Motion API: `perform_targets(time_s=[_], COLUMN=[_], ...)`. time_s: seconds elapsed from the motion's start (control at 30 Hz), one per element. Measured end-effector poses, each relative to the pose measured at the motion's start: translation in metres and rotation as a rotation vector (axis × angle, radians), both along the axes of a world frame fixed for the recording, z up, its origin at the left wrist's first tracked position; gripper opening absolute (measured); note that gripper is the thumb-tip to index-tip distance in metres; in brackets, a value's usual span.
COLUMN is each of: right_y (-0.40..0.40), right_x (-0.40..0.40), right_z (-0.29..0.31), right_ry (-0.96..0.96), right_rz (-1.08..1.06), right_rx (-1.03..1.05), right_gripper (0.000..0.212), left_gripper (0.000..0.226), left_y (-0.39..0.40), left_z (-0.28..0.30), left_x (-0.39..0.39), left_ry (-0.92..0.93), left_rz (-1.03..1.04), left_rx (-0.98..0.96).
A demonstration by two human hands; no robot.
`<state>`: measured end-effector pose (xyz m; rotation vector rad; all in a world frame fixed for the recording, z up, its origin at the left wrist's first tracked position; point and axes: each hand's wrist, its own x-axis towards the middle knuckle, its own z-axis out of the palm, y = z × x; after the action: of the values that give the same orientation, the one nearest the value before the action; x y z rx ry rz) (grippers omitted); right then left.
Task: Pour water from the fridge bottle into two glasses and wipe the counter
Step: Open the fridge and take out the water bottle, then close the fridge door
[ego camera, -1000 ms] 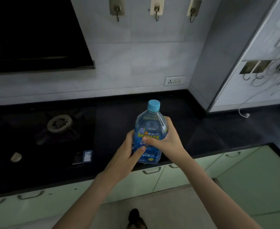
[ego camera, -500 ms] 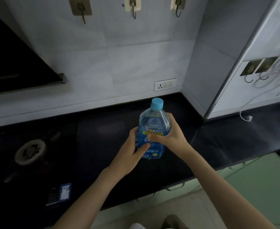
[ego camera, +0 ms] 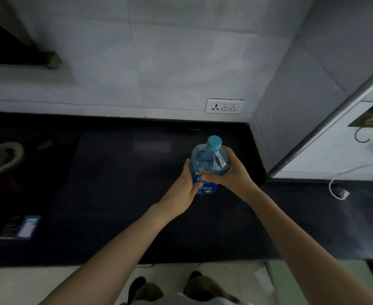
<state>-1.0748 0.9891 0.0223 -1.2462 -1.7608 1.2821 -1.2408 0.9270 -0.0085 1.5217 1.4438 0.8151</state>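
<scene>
A clear blue plastic water bottle (ego camera: pixel 209 159) with a light blue cap and a blue label stands upright over the black counter (ego camera: pixel 126 194), near its back right corner. My left hand (ego camera: pixel 184 190) holds the bottle's lower left side, thumb across the label. From the right, my right hand (ego camera: pixel 231 172) wraps around the bottle's body. The cap is on. I cannot tell whether the bottle's base touches the counter. No glasses or cloth are in view.
A gas burner (ego camera: pixel 1 156) sits at the far left of the counter, with a sticker (ego camera: pixel 26 226) near the front edge. A wall socket (ego camera: pixel 224 106) is behind the bottle. At right, a white cable plug (ego camera: pixel 342 193) lies on the counter beside a wall corner.
The bottle, held in both hands, has moved farther over the counter toward the back right corner. My view has come closer and tilted down.
</scene>
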Motion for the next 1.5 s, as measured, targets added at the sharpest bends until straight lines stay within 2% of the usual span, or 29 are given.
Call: perform_targets(time_s=[0.1,0.3,0.63,0.97,1.13,1.23,1.4,1.5], right_y=[0.018,0.033,0.039,0.035,0.028,0.018,-0.005,-0.022], right_x=[0.013,0.023,0.022,0.022,0.026,0.031,0.034,0.018], right_z=[-0.022,-0.056,-0.079,-0.082,-0.076,-0.063,-0.022,0.008], right_ry=[-0.028,-0.049,-0.054,-0.08,-0.11,-0.096,-0.132,-0.052], right_rz=[0.032,0.063,0.099,0.101,0.074,0.004,-0.131,-0.058], right_rx=[-0.033,-0.094,-0.144,-0.154,-0.107,-0.081,0.279,0.412], right_gripper=[0.085,0.086,0.085,0.089,0.094,0.098,0.063,0.044], left_gripper=[0.075,0.066,0.066,0.065,0.055,0.054,0.054,0.053], left_y=[0.014,0.025,0.026,0.02,0.012,0.001,-0.027,-0.056], left_z=[-0.027,-0.053,-0.068,-0.066,-0.048,-0.034,0.008,0.034], left_x=[0.016,0.03,0.03,0.032,0.033,0.029,0.011,-0.007], left_ry=[0.037,0.071,0.097,0.191,0.294,0.438,0.712,0.844], left_rz=[0.031,0.093,0.125,0.14,0.16,0.163,0.218,0.316], left_rx=[-0.041,-0.082,-0.128,-0.125,-0.088,-0.036,0.099,0.193])
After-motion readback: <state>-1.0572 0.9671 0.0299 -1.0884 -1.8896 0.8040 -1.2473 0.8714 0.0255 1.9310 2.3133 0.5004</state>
